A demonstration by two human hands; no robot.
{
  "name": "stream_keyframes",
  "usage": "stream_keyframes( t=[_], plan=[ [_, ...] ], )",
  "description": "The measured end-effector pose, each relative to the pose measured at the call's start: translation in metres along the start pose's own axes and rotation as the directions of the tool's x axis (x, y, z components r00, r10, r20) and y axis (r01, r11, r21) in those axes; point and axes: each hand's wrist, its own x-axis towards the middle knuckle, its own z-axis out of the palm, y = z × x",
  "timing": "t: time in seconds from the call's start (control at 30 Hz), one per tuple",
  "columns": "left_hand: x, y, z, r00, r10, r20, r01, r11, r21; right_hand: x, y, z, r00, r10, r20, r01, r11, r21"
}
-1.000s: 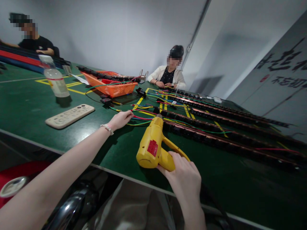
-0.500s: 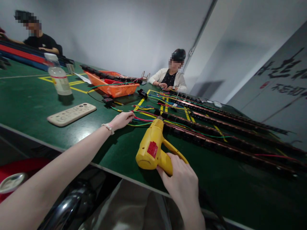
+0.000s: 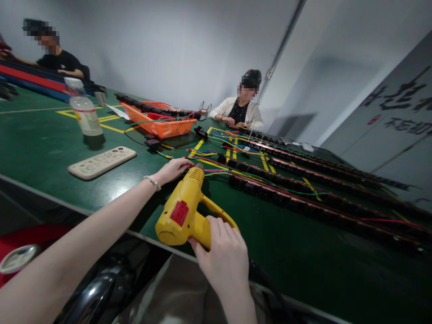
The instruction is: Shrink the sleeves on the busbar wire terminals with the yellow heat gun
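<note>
A yellow heat gun with a red label is in my right hand, whose fingers wrap its handle. Its nozzle points away from me, close to the fingers of my left hand. Those fingers are pinched on the ends of several coloured wires, red and green among them. The wires run right to a long dark strip with copper-coloured bars lying on the green table. The gun hides part of the wires.
A phone in a beige case and a plastic bottle stand to the left. Behind is an orange basket with a dark strip across it. More strips lie at the right. A co-worker sits opposite; another person sits far left.
My right hand has moved left with the heat gun, bringing the nozzle over the wires near my left fingers. My left hand has stayed almost in place.
</note>
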Motion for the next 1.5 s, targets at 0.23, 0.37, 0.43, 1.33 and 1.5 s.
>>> stream_keyframes(
  t=[0.23, 0.37, 0.43, 1.33, 1.5],
  plan=[
    [0.001, -0.007, 0.002, 0.999, -0.028, 0.019, 0.028, 0.999, 0.035, 0.0, -0.006, 0.001, 0.999, -0.003, 0.048, 0.002, 1.0, 0.025],
    [0.001, -0.007, 0.001, 0.999, -0.029, 0.028, 0.028, 0.999, 0.042, -0.001, -0.006, 0.002, 1.0, -0.009, 0.027, 0.008, 1.0, 0.03],
    [0.0, -0.006, 0.0, 0.999, -0.033, 0.033, 0.032, 0.998, 0.046, -0.001, -0.006, 0.003, 1.0, -0.006, 0.014, 0.006, 0.999, 0.041],
    [-0.003, 0.006, -0.004, 0.999, -0.032, 0.014, 0.031, 0.998, 0.047, -0.014, 0.058, -0.012, 0.992, 0.006, -0.126, -0.03, 0.982, -0.189],
    [-0.003, 0.009, -0.003, 1.0, -0.01, 0.018, 0.009, 0.998, 0.054, -0.014, 0.057, -0.013, 0.991, 0.005, -0.135, -0.032, 0.98, -0.199]
  ],
)
